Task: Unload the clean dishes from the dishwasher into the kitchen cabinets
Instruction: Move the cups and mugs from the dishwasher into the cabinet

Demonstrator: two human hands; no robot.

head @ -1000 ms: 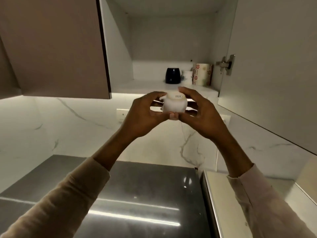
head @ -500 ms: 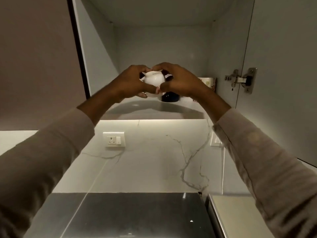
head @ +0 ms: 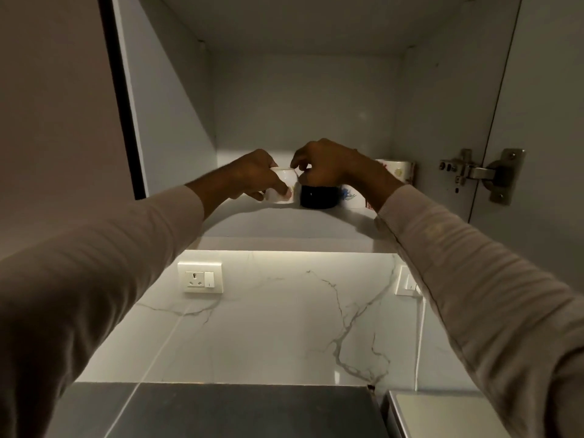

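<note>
A small round white cup [head: 283, 184] sits low on the cabinet shelf [head: 284, 226], just left of a black cup [head: 317, 197]. My left hand [head: 249, 178] grips the white cup from its left side, thumb across its lower front. My right hand [head: 328, 162] hovers over the black cup with curled fingers, and its fingertips touch the white cup's rim. Whether the white cup rests on the shelf I cannot tell.
A white mug with a blue print [head: 349, 194] and a flowered mug [head: 398, 172] stand behind my right wrist. The open cabinet door with its hinge [head: 483, 173] is at right. Below are a marble backsplash with a socket [head: 200, 277] and a dark counter [head: 221, 412].
Both hands carried the white cup up from counter height and into the cabinet, down to the shelf beside the black cup. My right hand has shifted from the cup's side to its rim.
</note>
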